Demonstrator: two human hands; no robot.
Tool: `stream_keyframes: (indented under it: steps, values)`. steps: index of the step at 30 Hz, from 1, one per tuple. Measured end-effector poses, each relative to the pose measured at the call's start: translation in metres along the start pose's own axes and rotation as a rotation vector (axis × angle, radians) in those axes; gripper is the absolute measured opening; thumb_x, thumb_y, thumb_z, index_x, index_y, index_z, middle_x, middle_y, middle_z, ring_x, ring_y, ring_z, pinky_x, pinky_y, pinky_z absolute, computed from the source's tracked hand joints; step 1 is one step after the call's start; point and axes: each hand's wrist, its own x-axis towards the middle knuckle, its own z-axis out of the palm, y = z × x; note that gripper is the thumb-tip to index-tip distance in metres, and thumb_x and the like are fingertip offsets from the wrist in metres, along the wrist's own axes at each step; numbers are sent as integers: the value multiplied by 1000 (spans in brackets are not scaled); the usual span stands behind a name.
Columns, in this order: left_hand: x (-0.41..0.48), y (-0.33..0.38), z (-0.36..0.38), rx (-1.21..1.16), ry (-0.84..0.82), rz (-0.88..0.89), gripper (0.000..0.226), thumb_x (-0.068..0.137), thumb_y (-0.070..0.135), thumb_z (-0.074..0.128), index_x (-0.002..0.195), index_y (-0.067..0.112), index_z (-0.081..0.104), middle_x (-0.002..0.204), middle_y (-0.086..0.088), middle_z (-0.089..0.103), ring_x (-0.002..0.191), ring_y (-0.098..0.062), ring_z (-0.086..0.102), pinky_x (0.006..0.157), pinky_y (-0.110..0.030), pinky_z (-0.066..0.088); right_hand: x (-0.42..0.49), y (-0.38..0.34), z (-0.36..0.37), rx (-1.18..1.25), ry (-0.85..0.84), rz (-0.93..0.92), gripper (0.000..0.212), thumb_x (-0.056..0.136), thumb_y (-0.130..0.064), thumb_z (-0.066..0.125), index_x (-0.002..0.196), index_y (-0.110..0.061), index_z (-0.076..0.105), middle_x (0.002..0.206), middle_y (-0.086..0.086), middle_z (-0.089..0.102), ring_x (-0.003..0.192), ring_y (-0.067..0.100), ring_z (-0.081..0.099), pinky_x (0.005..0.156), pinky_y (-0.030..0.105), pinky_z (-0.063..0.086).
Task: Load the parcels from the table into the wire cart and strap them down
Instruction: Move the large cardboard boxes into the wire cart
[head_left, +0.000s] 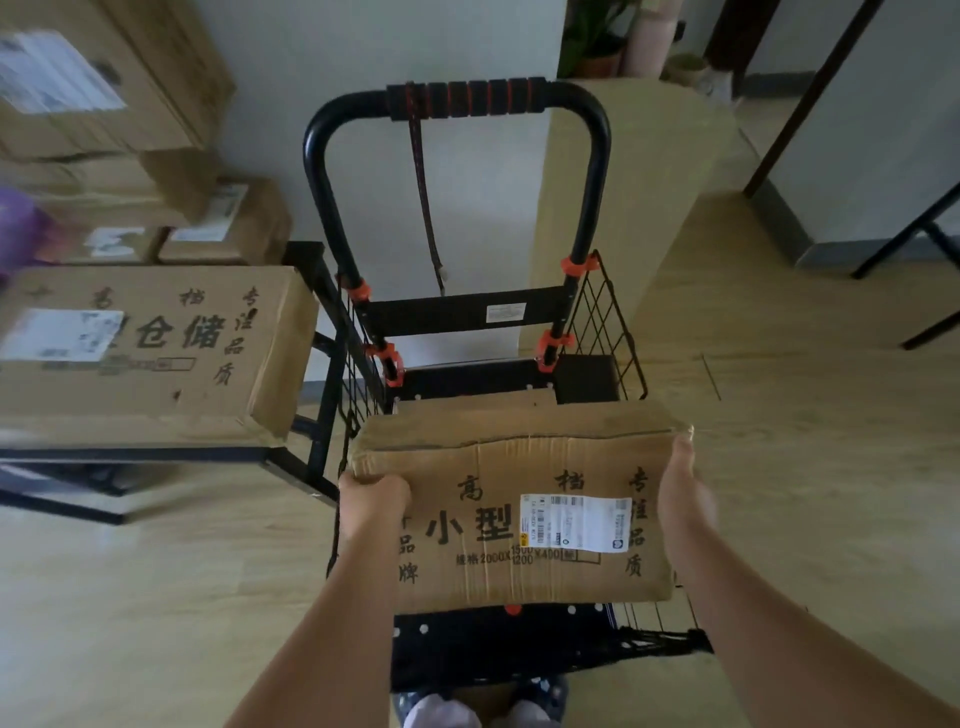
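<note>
Loading step: left grip curled on box corner, right grip flat against its end; next, probably lower into cart below.

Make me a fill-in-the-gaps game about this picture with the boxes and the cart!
1. The left hand and right hand hold a parcel made of brown ____.
2. The label on it is coloured ____.
3. A strap hangs from the ____ of the wire cart.
4. A second parcel lies on the table to the person's ____.
Missing words: cardboard, white, handle, left.
</note>
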Motion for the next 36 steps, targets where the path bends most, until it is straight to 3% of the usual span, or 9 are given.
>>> stream_keyframes:
  steps: [3,7,11,15,19,25,29,32,36]
  values:
    - [15,-27,9,26,12,-69,68,72,-3,60,136,13,45,92,-8,56,68,-20,50,50,-29,37,12,26,9,-45,-95,-7,71,94,-69,26,120,-11,57,109,18,63,99,35,61,78,41,49]
    - [41,-58,28,84,-7,-205,59,76,3,62,131,5,42,83,-10,51,69,-23,50,56,-34,41,38,60,29,-228,-134,-30,42,100,-43,35,111,-8,57,81,13,58,68,24,56,53,28,38]
    - [72,-80,50,125,6,-268,53,75,10,66,125,3,49,99,-18,59,81,-30,60,60,-38,50,69,74,58,-275,-167,6,25,93,-29,42,88,-7,54,68,6,49,57,19,44,53,26,33]
    - [109,-102,74,221,36,-320,61,75,9,67,129,0,40,116,-22,57,104,-36,59,88,-47,53,97,92,87,-323,-154,51,28,94,-31,45,97,-5,55,73,9,55,60,21,50,50,26,34]
    - [152,-118,100,286,83,-349,63,75,12,69,130,2,41,122,-22,55,110,-37,57,89,-44,50,121,117,116,-330,-174,98,23,95,-27,43,86,-9,54,64,4,47,52,17,42,46,23,31]
    - [203,-149,126,389,55,-370,65,75,11,68,133,0,41,117,-18,53,104,-31,56,88,-39,50,152,142,149,-482,-197,124,29,100,-29,35,99,-6,53,71,6,47,59,18,45,48,26,28]
    - [223,-170,140,495,58,-397,88,75,18,71,146,-2,22,140,-21,39,127,-34,44,106,-44,41,168,163,170,-501,-225,175,36,99,-32,39,105,-2,57,78,10,53,70,27,54,53,29,30]
    - [236,-182,147,511,58,-387,89,71,18,74,143,0,25,135,-20,43,122,-34,45,103,-45,42,184,178,185,-502,-219,176,42,97,-36,43,116,0,56,78,9,56,67,22,52,55,29,33]
    - [253,-196,152,471,22,-432,85,67,22,76,135,4,28,107,-15,53,88,-25,54,79,-40,52,204,192,199,-564,-227,164,50,96,-41,46,124,-1,54,89,13,60,82,30,59,71,37,48]
